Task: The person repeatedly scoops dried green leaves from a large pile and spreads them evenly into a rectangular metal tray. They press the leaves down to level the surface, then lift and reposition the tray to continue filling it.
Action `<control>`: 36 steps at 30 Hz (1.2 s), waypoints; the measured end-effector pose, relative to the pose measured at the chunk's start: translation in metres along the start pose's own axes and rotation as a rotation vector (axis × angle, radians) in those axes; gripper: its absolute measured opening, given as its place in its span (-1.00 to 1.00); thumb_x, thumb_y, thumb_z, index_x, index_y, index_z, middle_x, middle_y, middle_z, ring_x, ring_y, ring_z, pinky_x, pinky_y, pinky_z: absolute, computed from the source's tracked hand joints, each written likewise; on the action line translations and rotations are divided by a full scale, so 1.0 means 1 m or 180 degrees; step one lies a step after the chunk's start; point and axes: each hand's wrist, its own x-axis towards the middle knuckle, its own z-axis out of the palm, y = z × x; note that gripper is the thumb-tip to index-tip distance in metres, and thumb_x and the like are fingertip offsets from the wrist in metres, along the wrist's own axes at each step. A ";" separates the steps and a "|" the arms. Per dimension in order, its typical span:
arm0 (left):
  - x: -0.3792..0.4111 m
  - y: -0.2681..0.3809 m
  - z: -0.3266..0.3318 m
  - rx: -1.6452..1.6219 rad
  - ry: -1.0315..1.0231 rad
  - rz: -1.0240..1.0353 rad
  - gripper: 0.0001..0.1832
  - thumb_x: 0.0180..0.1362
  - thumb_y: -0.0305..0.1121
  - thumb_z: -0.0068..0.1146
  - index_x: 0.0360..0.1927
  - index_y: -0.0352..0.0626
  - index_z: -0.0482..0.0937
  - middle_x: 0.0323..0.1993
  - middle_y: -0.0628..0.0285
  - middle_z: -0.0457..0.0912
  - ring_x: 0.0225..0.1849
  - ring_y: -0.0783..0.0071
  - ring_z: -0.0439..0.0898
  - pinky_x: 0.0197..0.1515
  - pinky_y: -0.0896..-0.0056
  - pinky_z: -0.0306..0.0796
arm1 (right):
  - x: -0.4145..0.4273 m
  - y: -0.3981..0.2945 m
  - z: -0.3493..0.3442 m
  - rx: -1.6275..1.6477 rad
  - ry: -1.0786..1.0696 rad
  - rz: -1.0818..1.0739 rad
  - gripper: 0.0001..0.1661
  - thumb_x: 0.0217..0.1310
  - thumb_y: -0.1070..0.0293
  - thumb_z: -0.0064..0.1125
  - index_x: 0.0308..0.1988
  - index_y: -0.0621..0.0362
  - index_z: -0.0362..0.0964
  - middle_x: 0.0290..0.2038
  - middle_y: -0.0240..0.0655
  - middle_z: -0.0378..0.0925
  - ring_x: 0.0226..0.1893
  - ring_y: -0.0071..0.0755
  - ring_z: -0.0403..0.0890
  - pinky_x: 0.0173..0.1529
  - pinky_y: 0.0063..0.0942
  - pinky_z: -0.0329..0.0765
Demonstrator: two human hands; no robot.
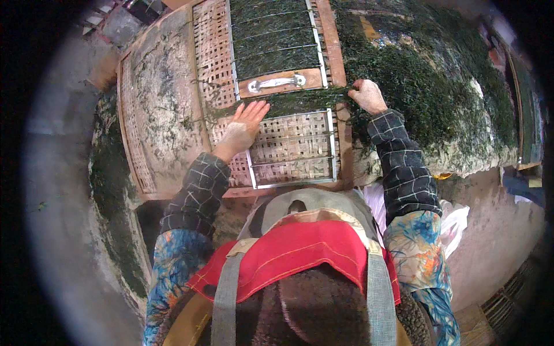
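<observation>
My left hand (pixel 247 125) lies flat with its fingers stretched out, at the left end of a band of dark green shredded plant matter (pixel 298 102). The band runs crosswise over a metal frame (pixel 332 147) with thin crossbars, which rests on a woven bamboo tray (pixel 290 149). Just above the band sits a wooden block (pixel 314 78) with a metal handle (pixel 277 83), within the frame's rails. My right hand (pixel 368 96) has curled fingers at the band's right end, beside the large green heap (pixel 415 95). Whether it pinches any strands is hidden.
Beyond the block, green matter fills the frame (pixel 272 39). A pale cloth-like surface (pixel 169 99) with green scraps lies left of the woven strip. A wooden strip (pixel 332 43) edges the heap. White plastic bags (pixel 454 225) hang below the work surface at the right.
</observation>
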 end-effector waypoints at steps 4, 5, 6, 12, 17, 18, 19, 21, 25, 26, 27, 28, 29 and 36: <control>0.008 0.017 -0.018 0.0262 -0.0289 -0.0171 -0.37 0.16 -0.41 0.03 0.34 -0.15 0.17 0.36 0.07 0.18 0.38 0.15 0.16 0.39 0.06 -0.03 | 0.000 0.015 -0.003 0.0714 -0.0284 0.0318 -0.52 -0.12 0.17 0.39 -0.24 0.31 0.54 -0.42 -0.12 0.62 -0.34 -0.10 0.64 -0.21 -0.28 0.54; 0.013 0.024 -0.022 0.0350 -0.0431 -0.0363 -0.40 0.15 -0.40 0.05 0.30 -0.18 0.24 0.33 0.04 0.23 0.35 0.12 0.21 0.36 0.05 0.02 | 0.000 0.017 -0.001 0.1314 -0.0430 0.0501 -0.52 -0.14 0.17 0.40 -0.25 0.30 0.54 -0.43 -0.14 0.62 -0.35 -0.14 0.64 -0.21 -0.29 0.54; 0.019 0.034 -0.023 -0.0138 -0.0145 -0.0274 -0.44 0.11 -0.38 0.13 0.22 -0.21 0.33 0.28 -0.01 0.29 0.30 0.08 0.27 0.30 0.02 0.11 | 0.002 0.018 -0.001 0.1451 -0.0377 0.0438 -0.52 -0.15 0.19 0.41 -0.24 0.29 0.55 -0.40 -0.17 0.62 -0.34 -0.20 0.64 -0.20 -0.31 0.54; 0.076 0.071 0.002 -0.0565 -0.0581 -0.0075 -0.07 -0.01 -0.39 0.21 0.42 -0.13 -0.04 0.45 0.06 -0.02 0.47 0.10 -0.07 0.41 -0.04 -0.16 | -0.031 0.085 -0.028 0.1779 0.0847 -0.0233 -0.52 -0.09 0.28 0.38 -0.10 0.20 0.53 -0.26 -0.23 0.63 -0.25 -0.35 0.62 -0.14 -0.42 0.54; 0.073 0.063 0.010 -0.0734 -0.0598 -0.0091 -0.10 0.01 -0.33 0.18 0.42 -0.11 -0.02 0.44 0.07 -0.01 0.48 0.12 -0.09 0.42 -0.09 -0.22 | -0.149 0.236 -0.104 0.0867 0.2337 0.1244 -0.65 0.05 0.24 0.27 -0.17 0.21 0.57 -0.34 -0.17 0.66 -0.27 -0.31 0.66 -0.13 -0.41 0.53; 0.071 0.062 0.009 -0.0747 -0.0515 0.0058 -0.09 0.00 -0.32 0.17 0.42 -0.11 -0.03 0.44 0.06 -0.02 0.48 0.12 -0.09 0.42 -0.10 -0.23 | -0.171 0.268 -0.117 0.0814 0.2444 0.1625 -0.59 0.02 0.24 0.30 -0.12 0.21 0.55 -0.28 -0.12 0.63 -0.23 -0.24 0.64 -0.11 -0.37 0.53; 0.070 0.062 0.008 -0.0749 -0.0540 0.0080 -0.08 -0.01 -0.34 0.18 0.42 -0.13 -0.04 0.44 0.04 -0.03 0.48 0.11 -0.09 0.42 -0.12 -0.22 | -0.190 0.297 -0.128 0.0768 0.2473 0.2177 -0.53 -0.02 0.23 0.34 -0.08 0.21 0.53 -0.23 -0.06 0.61 -0.20 -0.16 0.63 -0.08 -0.34 0.52; 0.071 0.065 0.004 -0.0647 -0.0516 0.0152 -0.06 -0.03 -0.35 0.20 0.41 -0.17 -0.04 0.44 0.01 -0.04 0.48 0.08 -0.09 0.41 -0.14 -0.21 | -0.205 0.343 -0.143 -0.0135 0.2792 0.2056 -0.39 -0.08 0.24 0.40 0.01 0.20 0.46 -0.10 0.02 0.50 -0.12 -0.02 0.57 -0.03 -0.24 0.50; 0.076 0.072 -0.004 -0.0577 -0.0777 -0.0037 -0.06 -0.02 -0.34 0.19 0.42 -0.20 -0.06 0.43 -0.04 -0.05 0.47 0.02 -0.10 0.42 -0.13 -0.25 | -0.199 0.393 -0.150 -0.1279 0.2141 0.1770 -0.45 -0.11 0.27 0.41 -0.05 0.14 0.50 -0.06 0.04 0.44 -0.11 0.11 0.52 0.00 -0.14 0.47; 0.077 0.072 -0.005 -0.0607 -0.0776 -0.0016 -0.08 0.01 -0.34 0.17 0.42 -0.19 -0.07 0.44 -0.04 -0.06 0.47 0.01 -0.11 0.42 -0.10 -0.28 | -0.194 0.406 -0.161 -0.0878 0.1840 0.1925 -0.64 -0.10 0.27 0.37 -0.22 0.13 0.56 -0.20 0.01 0.53 -0.20 0.07 0.57 -0.06 -0.12 0.49; 0.077 0.071 -0.004 -0.0616 -0.0971 -0.0182 -0.09 0.03 -0.33 0.15 0.43 -0.17 -0.08 0.44 -0.05 -0.08 0.47 0.00 -0.13 0.43 -0.08 -0.30 | -0.186 0.417 -0.165 -0.0386 0.2252 0.2012 -0.78 -0.09 0.31 0.34 -0.36 0.14 0.57 -0.38 -0.04 0.58 -0.31 0.03 0.60 -0.15 -0.13 0.51; 0.076 0.070 -0.003 -0.0640 -0.0981 -0.0166 -0.12 0.06 -0.27 0.10 0.42 -0.18 -0.06 0.44 -0.06 -0.07 0.47 -0.02 -0.13 0.43 -0.09 -0.32 | -0.180 0.431 -0.176 -0.0263 0.2586 0.2206 -0.76 -0.07 0.30 0.32 -0.33 0.16 0.56 -0.42 -0.05 0.59 -0.35 0.01 0.61 -0.18 -0.13 0.51; 0.076 0.069 -0.001 -0.0659 -0.0901 -0.0091 -0.12 0.05 -0.26 0.10 0.42 -0.18 -0.06 0.44 -0.06 -0.07 0.47 -0.02 -0.13 0.43 -0.09 -0.32 | -0.173 0.442 -0.182 -0.0094 0.2883 0.2294 -0.75 -0.04 0.30 0.30 -0.30 0.17 0.55 -0.47 -0.06 0.60 -0.38 0.00 0.61 -0.20 -0.14 0.51; 0.071 0.063 0.006 -0.0598 -0.0816 -0.0053 -0.13 0.06 -0.25 0.08 0.42 -0.19 -0.05 0.43 -0.06 -0.06 0.47 -0.03 -0.12 0.42 -0.10 -0.30 | -0.132 0.461 -0.205 0.0288 0.2061 0.2319 -0.44 -0.14 0.13 0.40 -0.12 0.22 0.55 -0.21 -0.08 0.63 -0.15 -0.14 0.64 -0.05 -0.32 0.52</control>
